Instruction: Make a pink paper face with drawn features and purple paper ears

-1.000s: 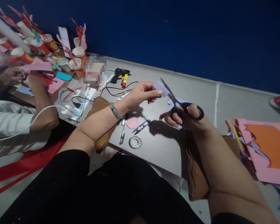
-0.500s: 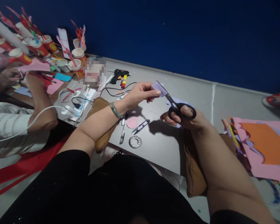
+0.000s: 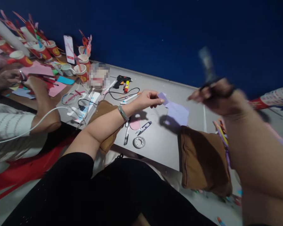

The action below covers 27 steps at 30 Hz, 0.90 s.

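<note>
Between thumb and fingers, my left hand (image 3: 148,99) pinches a small purple paper piece (image 3: 163,98) above the table. A larger lilac paper sheet (image 3: 178,113) lies on the tabletop just beyond it. Raised far to the right, my right hand (image 3: 219,94) is blurred by motion and grips black-handled scissors (image 3: 207,64), their blades pointing up and away from the paper. Below my left hand are a pink paper circle (image 3: 135,124), thread snips (image 3: 145,128), a pen (image 3: 126,134) and a white ring-shaped disc (image 3: 139,142).
A glue gun (image 3: 122,81) and a glue stick (image 3: 126,86) lie at the back, with a cable looping near them. Brown cushions (image 3: 202,160) rest at the table's front edge. On the left, a co-worker's hands (image 3: 13,78) are busy near red paper cups (image 3: 52,48) and a phone (image 3: 69,50).
My right hand has swung up and right with the scissors, away from the purple paper. The lilac sheet on the table now shows more fully. My left hand keeps its pinch.
</note>
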Each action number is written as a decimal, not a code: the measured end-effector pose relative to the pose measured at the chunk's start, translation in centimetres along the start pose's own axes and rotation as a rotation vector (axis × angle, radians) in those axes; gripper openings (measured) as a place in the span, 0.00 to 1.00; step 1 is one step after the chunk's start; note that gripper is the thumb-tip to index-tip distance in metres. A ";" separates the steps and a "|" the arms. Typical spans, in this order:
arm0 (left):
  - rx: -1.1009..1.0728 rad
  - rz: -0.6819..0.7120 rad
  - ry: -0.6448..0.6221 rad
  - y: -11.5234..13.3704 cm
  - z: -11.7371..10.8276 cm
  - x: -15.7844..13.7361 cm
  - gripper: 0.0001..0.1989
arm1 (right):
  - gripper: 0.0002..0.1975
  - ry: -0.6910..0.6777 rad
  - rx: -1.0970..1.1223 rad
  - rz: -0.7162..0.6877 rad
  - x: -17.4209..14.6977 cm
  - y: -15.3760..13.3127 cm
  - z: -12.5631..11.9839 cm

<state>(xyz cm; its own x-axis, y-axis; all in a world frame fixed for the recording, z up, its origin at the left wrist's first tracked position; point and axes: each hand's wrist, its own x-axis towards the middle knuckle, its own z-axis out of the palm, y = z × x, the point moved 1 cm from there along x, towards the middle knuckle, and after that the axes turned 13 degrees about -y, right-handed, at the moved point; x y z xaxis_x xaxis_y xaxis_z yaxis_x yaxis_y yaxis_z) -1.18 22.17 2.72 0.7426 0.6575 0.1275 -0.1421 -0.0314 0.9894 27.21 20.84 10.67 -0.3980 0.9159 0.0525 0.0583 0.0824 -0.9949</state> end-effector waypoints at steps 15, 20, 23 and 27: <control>0.722 0.184 0.089 -1.4 0.6 0.0 0.12 | 0.19 0.337 -0.373 -0.120 -0.5 7.1 10.2; 0.690 0.150 0.113 -1.8 0.7 0.2 0.13 | 0.20 0.303 -0.418 -0.128 -0.5 6.9 9.5; 0.541 0.154 0.114 -1.8 0.9 0.2 0.06 | 0.23 0.353 -0.225 -0.123 -0.1 7.8 9.3; 0.336 0.100 0.092 -2.2 0.9 0.2 0.08 | 0.25 0.384 0.070 -0.065 0.5 9.0 8.8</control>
<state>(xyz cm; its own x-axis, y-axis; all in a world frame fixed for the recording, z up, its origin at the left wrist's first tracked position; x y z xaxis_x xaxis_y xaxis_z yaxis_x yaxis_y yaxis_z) -0.16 21.72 0.66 0.6715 0.7033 0.2332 0.0236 -0.3349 0.9420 19.45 18.57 0.97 -0.0264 0.9910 0.1312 -0.0233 0.1306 -0.9912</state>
